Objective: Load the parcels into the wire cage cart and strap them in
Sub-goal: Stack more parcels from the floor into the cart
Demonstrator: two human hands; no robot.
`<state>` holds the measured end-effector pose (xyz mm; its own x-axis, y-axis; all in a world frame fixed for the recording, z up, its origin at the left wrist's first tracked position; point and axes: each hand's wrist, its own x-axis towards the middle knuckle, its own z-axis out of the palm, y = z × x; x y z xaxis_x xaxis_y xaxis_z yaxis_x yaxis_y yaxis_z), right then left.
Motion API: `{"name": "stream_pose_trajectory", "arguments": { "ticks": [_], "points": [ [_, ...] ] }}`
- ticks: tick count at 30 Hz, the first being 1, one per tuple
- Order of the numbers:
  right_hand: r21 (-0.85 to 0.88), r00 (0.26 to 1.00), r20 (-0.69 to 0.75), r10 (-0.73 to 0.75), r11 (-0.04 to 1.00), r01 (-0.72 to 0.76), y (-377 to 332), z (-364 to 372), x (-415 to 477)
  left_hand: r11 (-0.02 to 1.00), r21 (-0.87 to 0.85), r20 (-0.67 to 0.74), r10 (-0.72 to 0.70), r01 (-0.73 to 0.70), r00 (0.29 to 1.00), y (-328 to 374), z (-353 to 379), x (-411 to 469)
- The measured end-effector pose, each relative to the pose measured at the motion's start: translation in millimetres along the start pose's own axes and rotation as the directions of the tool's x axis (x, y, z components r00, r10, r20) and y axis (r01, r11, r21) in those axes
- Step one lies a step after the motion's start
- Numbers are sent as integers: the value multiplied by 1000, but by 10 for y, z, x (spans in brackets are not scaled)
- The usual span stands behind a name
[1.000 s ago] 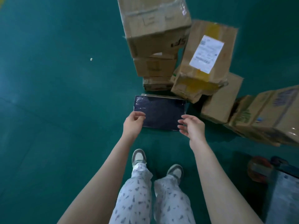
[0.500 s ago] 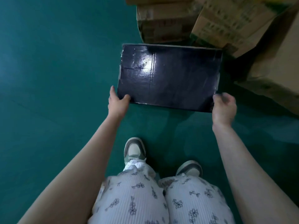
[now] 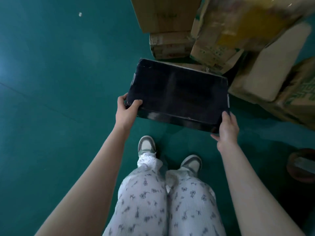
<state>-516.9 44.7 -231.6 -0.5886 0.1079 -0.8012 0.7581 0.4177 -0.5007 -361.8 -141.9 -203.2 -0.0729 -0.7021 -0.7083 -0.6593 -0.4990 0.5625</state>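
Observation:
A flat black parcel point(image 3: 179, 92) wrapped in glossy film is lifted off the green floor, tilted, in front of my legs. My left hand point(image 3: 127, 110) grips its near left corner, thumb on top. My right hand point(image 3: 226, 127) grips its near right corner, fingers under it. Behind it lies a pile of brown cardboard parcels point(image 3: 170, 43), one with yellow tape point(image 3: 238, 28) and one leaning at the right point(image 3: 272, 65). The wire cage cart is not in view.
Green floor point(image 3: 59, 82) spreads wide to the left. My two shoes point(image 3: 146, 145) stand just below the parcel. A reddish-brown roll of tape point(image 3: 301, 165) lies on the floor at the right edge.
Both hands took hold of the black parcel on the floor and lifted it up toward me. The view pulled back a little and the parcel tilted clockwise.

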Motion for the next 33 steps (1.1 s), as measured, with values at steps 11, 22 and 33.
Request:
{"name": "stream_pose_trajectory", "arguments": {
  "ticks": [11, 22, 33],
  "points": [
    [322, 993, -57, 101, 944, -78, -1022, -1346, -2000, 960, -272, 49, 77, -61, 996, 1146, -758, -2172],
    [563, 988, -71, -134, 813, 151, -2229, -2141, -3306, 878, -448, 267, 312, -169, 912, 2552, -1207, -3303],
    [718, 947, -226, -228, 618, 320, -2529, -2515, -4064, 840, -475, 426, 482, -264, 766, 3401, -1380, -3763]
  ]
}}
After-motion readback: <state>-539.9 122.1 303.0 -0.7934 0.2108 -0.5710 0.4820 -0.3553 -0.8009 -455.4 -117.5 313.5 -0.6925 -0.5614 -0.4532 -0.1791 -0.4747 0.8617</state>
